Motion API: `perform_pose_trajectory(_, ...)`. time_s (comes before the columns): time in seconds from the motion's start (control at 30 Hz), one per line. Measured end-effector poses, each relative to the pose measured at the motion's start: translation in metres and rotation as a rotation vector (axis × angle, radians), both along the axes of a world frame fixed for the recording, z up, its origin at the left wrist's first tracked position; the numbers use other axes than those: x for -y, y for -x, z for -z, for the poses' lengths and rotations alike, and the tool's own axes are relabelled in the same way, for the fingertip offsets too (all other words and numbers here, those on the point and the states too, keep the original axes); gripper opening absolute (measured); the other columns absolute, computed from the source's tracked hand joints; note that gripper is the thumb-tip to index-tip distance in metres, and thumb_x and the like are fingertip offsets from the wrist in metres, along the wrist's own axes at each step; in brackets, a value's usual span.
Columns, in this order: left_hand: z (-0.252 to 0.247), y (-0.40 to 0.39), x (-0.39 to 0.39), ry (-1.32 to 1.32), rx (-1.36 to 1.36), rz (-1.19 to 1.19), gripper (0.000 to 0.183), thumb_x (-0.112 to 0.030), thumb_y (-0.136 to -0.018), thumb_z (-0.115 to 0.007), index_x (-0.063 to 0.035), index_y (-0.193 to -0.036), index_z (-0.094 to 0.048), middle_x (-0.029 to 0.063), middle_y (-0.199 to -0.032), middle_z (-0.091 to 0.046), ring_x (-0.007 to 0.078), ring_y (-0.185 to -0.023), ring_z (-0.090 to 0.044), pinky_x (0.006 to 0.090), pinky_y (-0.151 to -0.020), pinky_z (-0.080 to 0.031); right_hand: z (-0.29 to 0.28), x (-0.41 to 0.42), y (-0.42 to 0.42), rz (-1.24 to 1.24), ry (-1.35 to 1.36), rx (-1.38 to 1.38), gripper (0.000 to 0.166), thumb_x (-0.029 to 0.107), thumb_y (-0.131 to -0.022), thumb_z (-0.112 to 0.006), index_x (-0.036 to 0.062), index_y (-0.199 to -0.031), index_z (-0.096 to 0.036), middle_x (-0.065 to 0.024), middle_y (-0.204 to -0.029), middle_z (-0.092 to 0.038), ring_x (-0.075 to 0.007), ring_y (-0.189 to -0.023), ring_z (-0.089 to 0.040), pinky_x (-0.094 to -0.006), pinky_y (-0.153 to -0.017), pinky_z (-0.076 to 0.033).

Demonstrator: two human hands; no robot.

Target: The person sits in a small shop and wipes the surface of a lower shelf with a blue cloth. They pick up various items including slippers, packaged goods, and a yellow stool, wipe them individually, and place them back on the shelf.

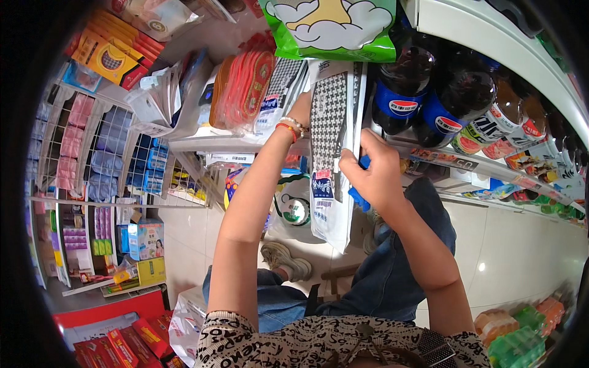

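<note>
My right hand (pixel 375 170) grips the right edge of a clear plastic packet of houndstooth-patterned insoles (pixel 329 119), thumb on its front; the packet hangs over the shelf edge. Behind the packet's left side, my left hand (pixel 301 108) reaches onto the shelf, its fingers hidden. A similar houndstooth packet (pixel 280 85) lies left of that wrist. Further left, red insoles in plastic (pixel 244 83) stand in a row. A green snack bag (pixel 331 27) covers the top end of the packet. Something blue (pixel 360 198) shows under my right hand.
Large cola bottles (pixel 402 96) stand on the shelf at right, with other drink bottles (pixel 490 122) beyond. A wire rack with packs (pixel 108 152) is at left. Below are a clear bag with a round container (pixel 294 209), my shoes (pixel 285 260), and a wooden stool (pixel 340 273).
</note>
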State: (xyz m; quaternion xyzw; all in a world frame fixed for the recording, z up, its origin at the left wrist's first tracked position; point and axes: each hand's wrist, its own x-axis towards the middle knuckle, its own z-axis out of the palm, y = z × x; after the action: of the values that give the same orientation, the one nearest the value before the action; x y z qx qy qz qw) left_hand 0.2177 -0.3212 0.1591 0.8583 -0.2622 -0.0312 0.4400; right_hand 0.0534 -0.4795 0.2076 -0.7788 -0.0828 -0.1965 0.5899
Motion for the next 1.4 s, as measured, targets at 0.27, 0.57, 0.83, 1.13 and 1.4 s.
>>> perform_pose_trajectory(0.27,0.018,-0.019,-0.01,0.38,-0.564,-0.244,0.027,-0.017,-0.087,-0.057,0.0048,-0.101,-0.062,0.0078,-0.084,-0.066,0.0107,-0.068,-0.059,0.0253,-0.059,-0.046,0.0,-0.003,0.002,-0.038,0.01,-0.004,0.015,0.005,-0.072,-0.062,-0.0016,-0.082,-0.054,-0.0139,-0.074,-0.056,-0.0265,-0.061,-0.056,-0.0337,-0.057,-0.044)
perform_pose_trajectory(0.57,0.004,-0.01,-0.017,0.011,0.268,-0.426,0.024,-0.003,-0.076,-0.063,-0.0033,-0.1,-0.065,0.0158,-0.093,-0.064,0.028,-0.087,-0.059,0.0356,-0.079,-0.046,0.0,-0.004,0.004,-0.035,0.024,-0.007,0.014,0.005,-0.072,-0.062,-0.0013,-0.083,-0.055,-0.0137,-0.074,-0.056,-0.0256,-0.061,-0.056,-0.0333,-0.057,-0.044)
perform_pose_trajectory(0.83,-0.029,0.007,-0.026,-0.027,0.625,-0.54,0.027,-0.001,-0.076,-0.061,-0.0073,-0.101,-0.063,0.0141,-0.097,-0.06,0.0304,-0.097,-0.054,0.037,-0.086,-0.043,0.008,-0.002,0.003,-0.031,-0.05,-0.035,0.014,0.005,-0.073,-0.062,-0.001,-0.084,-0.055,-0.0124,-0.074,-0.056,-0.0229,-0.061,-0.055,-0.0317,-0.057,-0.044)
perform_pose_trajectory(1.13,0.02,-0.01,-0.015,0.49,-0.358,-0.24,0.029,-0.008,-0.085,-0.058,-0.0006,-0.113,-0.059,0.0074,-0.101,-0.065,0.0122,-0.088,-0.06,0.0263,-0.076,-0.049,0.003,-0.004,0.006,-0.074,-0.088,0.201,0.019,0.003,-0.072,-0.06,-0.0004,-0.091,-0.058,-0.0129,-0.076,-0.058,-0.0242,-0.064,-0.055,-0.0296,-0.062,-0.044)
perform_pose_trajectory(1.4,0.011,-0.001,-0.014,0.373,-0.578,-0.114,0.029,-0.015,-0.088,-0.054,0.0002,-0.112,-0.06,0.0066,-0.098,-0.066,0.0109,-0.085,-0.059,0.0259,-0.074,-0.049,0.019,0.004,-0.004,-0.165,-0.486,-0.228,0.021,0.007,-0.084,-0.056,-0.0013,-0.103,-0.061,-0.0027,-0.086,-0.064,-0.0067,-0.074,-0.054,-0.0241,-0.068,-0.044)
